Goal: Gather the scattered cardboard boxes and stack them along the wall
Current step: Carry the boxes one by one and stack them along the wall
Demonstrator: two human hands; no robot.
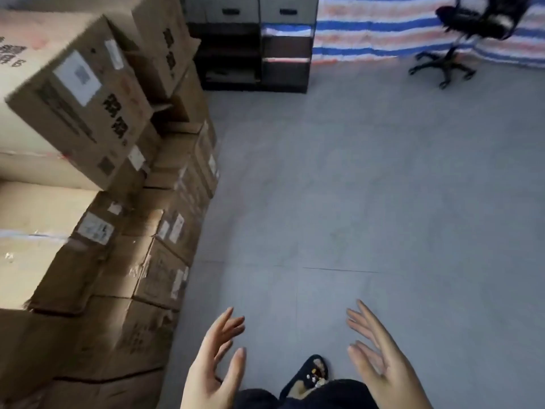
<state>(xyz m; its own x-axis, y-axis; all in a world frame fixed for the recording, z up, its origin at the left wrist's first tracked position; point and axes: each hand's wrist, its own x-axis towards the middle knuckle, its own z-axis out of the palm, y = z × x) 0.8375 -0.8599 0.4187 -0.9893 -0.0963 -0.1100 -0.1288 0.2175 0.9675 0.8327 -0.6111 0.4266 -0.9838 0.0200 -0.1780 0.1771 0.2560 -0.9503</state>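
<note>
Left hand (216,361) empty beside stacked boxes (141,261).

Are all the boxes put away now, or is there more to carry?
Lots looks done: cardboard boxes are piled high along the left side, one tilted box on top. Both hands, left hand and right hand, are open and carry nothing. The grey floor shows no loose boxes, though more could be out of view.
</note>
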